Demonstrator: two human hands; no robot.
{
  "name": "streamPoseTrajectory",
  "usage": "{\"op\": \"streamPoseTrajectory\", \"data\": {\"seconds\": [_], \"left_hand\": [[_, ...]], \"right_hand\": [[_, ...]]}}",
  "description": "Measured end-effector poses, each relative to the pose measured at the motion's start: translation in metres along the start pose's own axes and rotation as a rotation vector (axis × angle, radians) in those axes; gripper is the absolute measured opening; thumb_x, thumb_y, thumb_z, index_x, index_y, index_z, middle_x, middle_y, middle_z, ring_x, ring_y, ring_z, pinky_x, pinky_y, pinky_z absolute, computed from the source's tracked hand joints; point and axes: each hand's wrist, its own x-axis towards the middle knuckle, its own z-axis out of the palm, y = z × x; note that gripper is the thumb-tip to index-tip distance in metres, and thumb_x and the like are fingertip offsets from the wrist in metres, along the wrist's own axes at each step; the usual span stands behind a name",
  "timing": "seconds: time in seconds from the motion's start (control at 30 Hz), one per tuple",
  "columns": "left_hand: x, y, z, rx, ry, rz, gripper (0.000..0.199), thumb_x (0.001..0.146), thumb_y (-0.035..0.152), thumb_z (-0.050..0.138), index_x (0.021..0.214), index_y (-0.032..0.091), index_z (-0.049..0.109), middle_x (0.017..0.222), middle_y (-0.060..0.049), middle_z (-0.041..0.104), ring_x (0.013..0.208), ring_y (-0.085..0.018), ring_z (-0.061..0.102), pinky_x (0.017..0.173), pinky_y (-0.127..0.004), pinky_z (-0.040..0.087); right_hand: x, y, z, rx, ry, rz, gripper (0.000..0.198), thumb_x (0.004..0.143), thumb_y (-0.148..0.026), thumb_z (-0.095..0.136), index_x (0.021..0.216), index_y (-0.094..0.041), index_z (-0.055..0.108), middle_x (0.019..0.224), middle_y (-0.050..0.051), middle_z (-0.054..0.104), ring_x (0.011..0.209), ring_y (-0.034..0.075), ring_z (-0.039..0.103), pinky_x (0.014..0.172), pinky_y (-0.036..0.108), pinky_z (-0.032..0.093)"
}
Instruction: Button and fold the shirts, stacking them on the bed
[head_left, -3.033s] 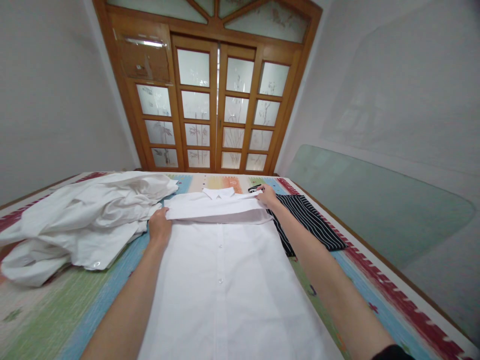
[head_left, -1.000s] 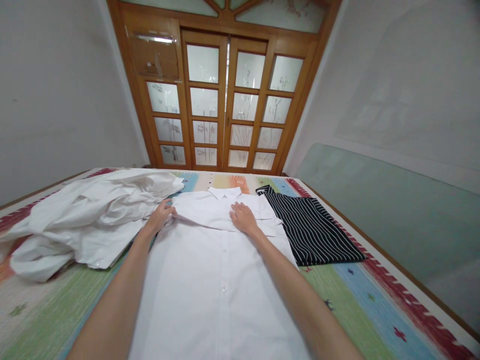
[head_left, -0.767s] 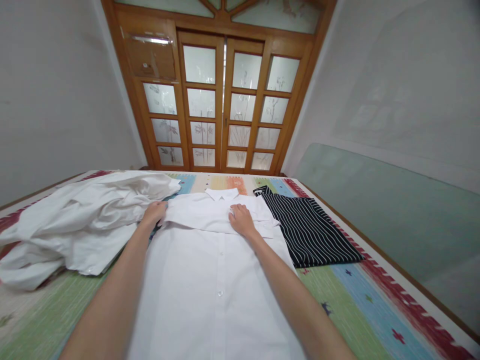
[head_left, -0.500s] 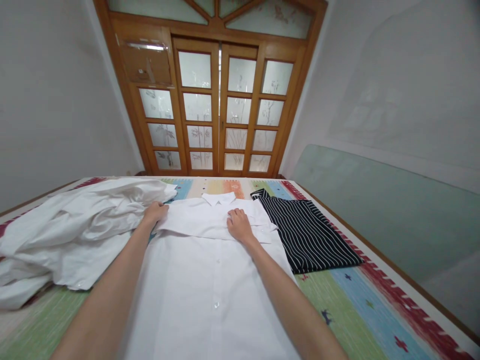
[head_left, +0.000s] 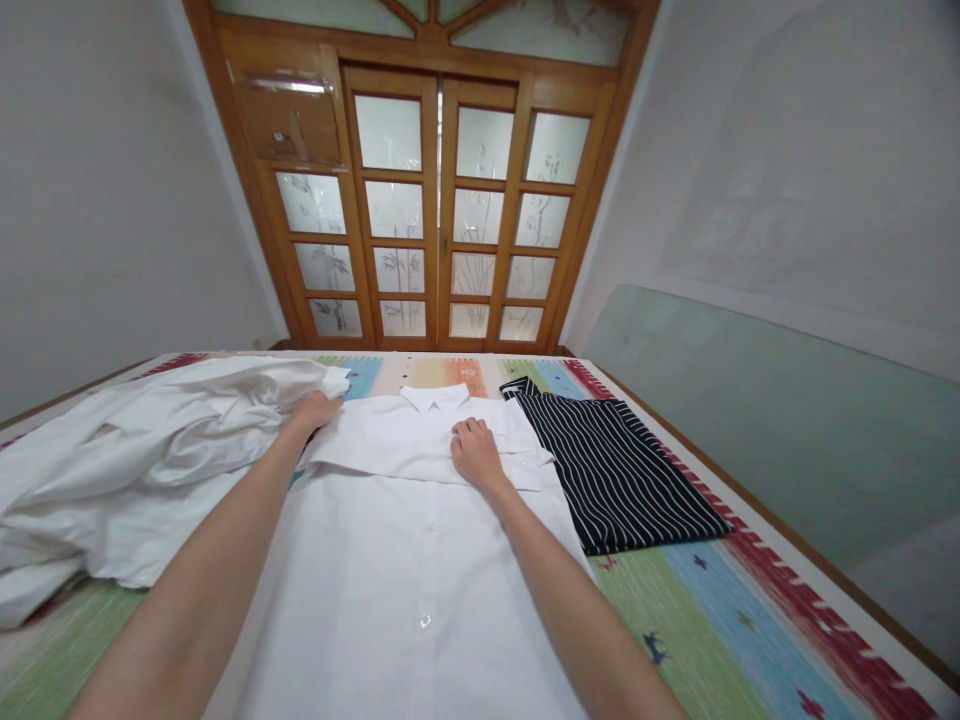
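Note:
A white button-up shirt [head_left: 360, 580] lies front up before me, its collar at the far end. Across its chest run the sleeves, folded flat. At the shirt's left shoulder edge, my left hand [head_left: 315, 411] is closed, its fingers pinching the cloth. My right hand [head_left: 478, 453] rests palm down on the folded sleeve right of the button line, fingers slightly bent and apart. Left of the shirt is a crumpled white garment [head_left: 150, 450], which my left hand borders. A folded black garment with white stripes [head_left: 622, 470] lies to the right, partly beside the shirt's edge.
Everything lies on a bed or table with a colourful patterned cover [head_left: 720, 620]. A pale green panel [head_left: 750, 400] stands along the right side against the wall. Wooden doors with glass panes [head_left: 439, 210] are beyond the far edge.
My left hand has shifted slightly up and to the right along the shirt's edge. My right hand stays nearly in place. The shirt's lower front has moved a little left.

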Motion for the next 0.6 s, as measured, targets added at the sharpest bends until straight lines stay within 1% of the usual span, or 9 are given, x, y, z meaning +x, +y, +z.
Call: {"op": "streamPoseTrajectory", "data": {"seconds": [0.1, 0.2, 0.27, 0.33, 0.4, 0.47, 0.53, 0.6], "left_hand": [[-0.005, 0.008, 0.004, 0.017, 0.037, -0.041, 0.032, 0.080, 0.031, 0.054, 0.096, 0.006, 0.067, 0.107, -0.027, 0.069, 0.107, -0.039, 0.065, 0.085, -0.041, 0.050], [-0.015, 0.014, 0.010, 0.007, 0.091, -0.027, 0.034, 0.083, 0.027, 0.049, 0.108, 0.009, 0.064, 0.113, -0.021, 0.069, 0.112, -0.034, 0.064, 0.091, -0.038, 0.048], [-0.020, 0.017, 0.015, -0.025, 0.147, 0.010, 0.036, 0.087, 0.029, 0.045, 0.114, 0.012, 0.061, 0.115, -0.018, 0.070, 0.113, -0.031, 0.063, 0.094, -0.037, 0.047], [-0.023, 0.018, 0.017, -0.067, 0.199, 0.045, 0.038, 0.091, 0.033, 0.039, 0.114, 0.012, 0.061, 0.115, -0.018, 0.070, 0.114, -0.030, 0.062, 0.096, -0.038, 0.046], [-0.022, 0.016, 0.018, -0.090, 0.219, 0.056, 0.040, 0.093, 0.031, 0.032, 0.109, 0.011, 0.063, 0.116, -0.020, 0.069, 0.116, -0.031, 0.061, 0.098, -0.040, 0.045], [-0.018, 0.011, 0.017, -0.082, 0.204, 0.037, 0.040, 0.091, 0.025, 0.031, 0.107, 0.010, 0.064, 0.119, -0.022, 0.067, 0.118, -0.033, 0.060, 0.098, -0.042, 0.045], [-0.014, 0.002, 0.014, -0.069, 0.160, 0.023, 0.036, 0.085, 0.024, 0.040, 0.107, 0.009, 0.064, 0.119, -0.024, 0.066, 0.116, -0.036, 0.061, 0.095, -0.045, 0.047], [-0.010, -0.006, 0.012, -0.058, 0.076, 0.056, 0.035, 0.078, 0.027, 0.050, 0.106, 0.011, 0.065, 0.117, -0.023, 0.067, 0.111, -0.039, 0.063, 0.091, -0.046, 0.049]], "right_hand": [[0.000, -0.001, -0.001, 0.012, 0.007, 0.012, 0.021, 0.091, -0.017, 0.048, 0.106, -0.017, 0.063, 0.110, 0.011, 0.061, 0.105, 0.024, 0.048, 0.088, 0.034, 0.040], [0.000, -0.002, -0.001, 0.022, 0.020, 0.028, 0.021, 0.091, -0.017, 0.049, 0.107, -0.017, 0.062, 0.110, 0.010, 0.061, 0.105, 0.024, 0.049, 0.089, 0.034, 0.040], [-0.001, -0.002, -0.001, 0.028, 0.032, 0.032, 0.021, 0.090, -0.016, 0.049, 0.107, -0.016, 0.062, 0.110, 0.010, 0.062, 0.104, 0.023, 0.050, 0.090, 0.033, 0.040], [-0.001, -0.002, 0.000, 0.027, 0.046, 0.032, 0.021, 0.090, -0.017, 0.049, 0.107, -0.015, 0.061, 0.108, 0.010, 0.062, 0.103, 0.023, 0.050, 0.091, 0.033, 0.039], [-0.001, -0.002, 0.001, 0.009, 0.059, 0.045, 0.020, 0.091, -0.018, 0.049, 0.106, -0.015, 0.061, 0.106, 0.011, 0.062, 0.101, 0.023, 0.050, 0.092, 0.034, 0.039], [-0.001, -0.002, 0.000, -0.019, 0.068, 0.080, 0.019, 0.092, -0.020, 0.048, 0.105, -0.015, 0.062, 0.104, 0.011, 0.061, 0.099, 0.024, 0.050, 0.093, 0.036, 0.038], [-0.002, -0.003, -0.002, -0.041, 0.069, 0.121, 0.020, 0.093, -0.021, 0.048, 0.104, -0.014, 0.062, 0.104, 0.013, 0.060, 0.099, 0.025, 0.050, 0.092, 0.038, 0.038], [-0.002, -0.004, -0.004, -0.051, 0.063, 0.141, 0.020, 0.093, -0.022, 0.048, 0.105, -0.014, 0.062, 0.106, 0.014, 0.059, 0.101, 0.026, 0.049, 0.090, 0.038, 0.039]]}}
